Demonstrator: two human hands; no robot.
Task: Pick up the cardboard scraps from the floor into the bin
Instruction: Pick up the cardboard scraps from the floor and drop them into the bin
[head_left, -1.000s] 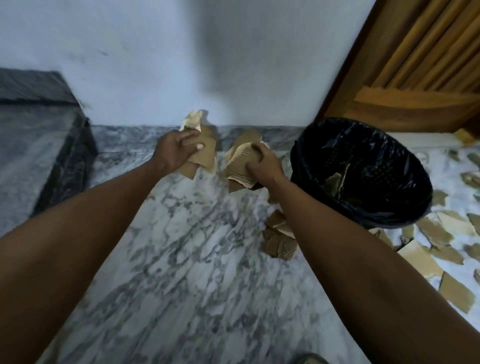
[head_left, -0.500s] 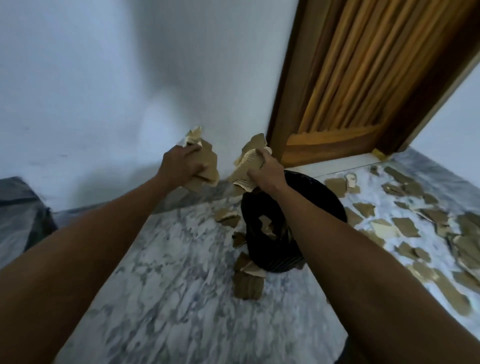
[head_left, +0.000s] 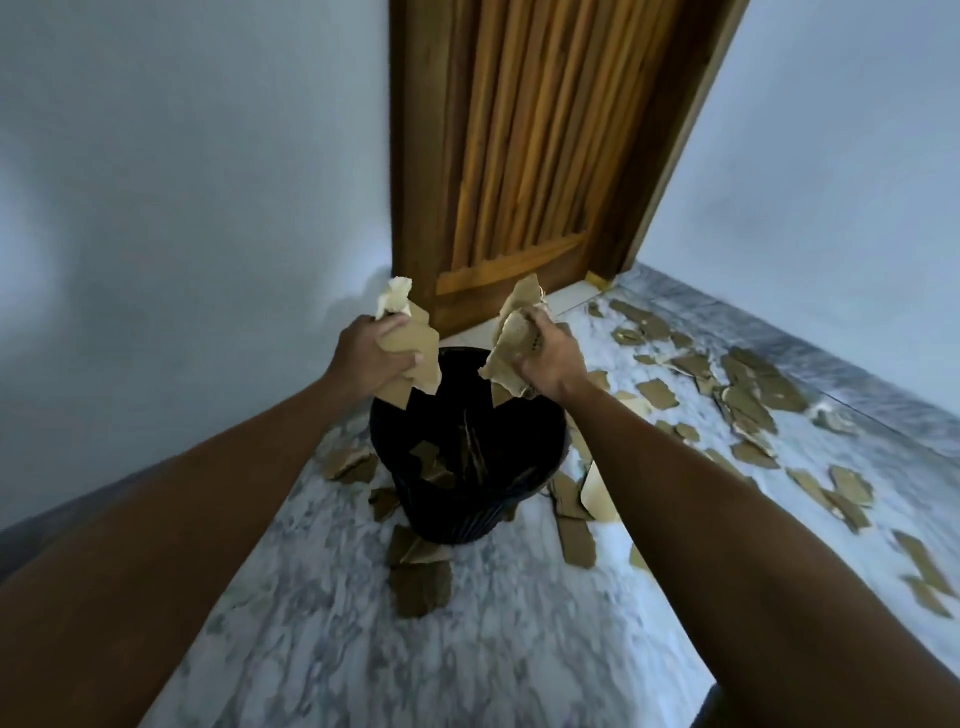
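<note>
A black bin (head_left: 540, 447) lined with a black bag stands on the marble floor in front of me, with a few cardboard scraps inside it. My left hand (head_left: 366, 353) grips a bunch of brown cardboard scraps (head_left: 408, 343) above the bin's left rim. Above the right rim, my right hand (head_left: 550, 358) grips another bunch of torn scraps (head_left: 511, 338). Both arms are stretched forward over the bin. Several loose scraps (head_left: 748, 395) lie on the floor to the right, and more (head_left: 418, 582) lie just in front of the bin.
A wooden door (head_left: 535, 156) stands behind the bin between pale walls. The grey-veined marble floor (head_left: 467, 654) runs toward me. More scraps (head_left: 353, 462) lie at the bin's left side and along the right wall.
The view has swung so the bin now sits directly under both hands. Both hands moved over the bin's opening, still holding their scraps.
</note>
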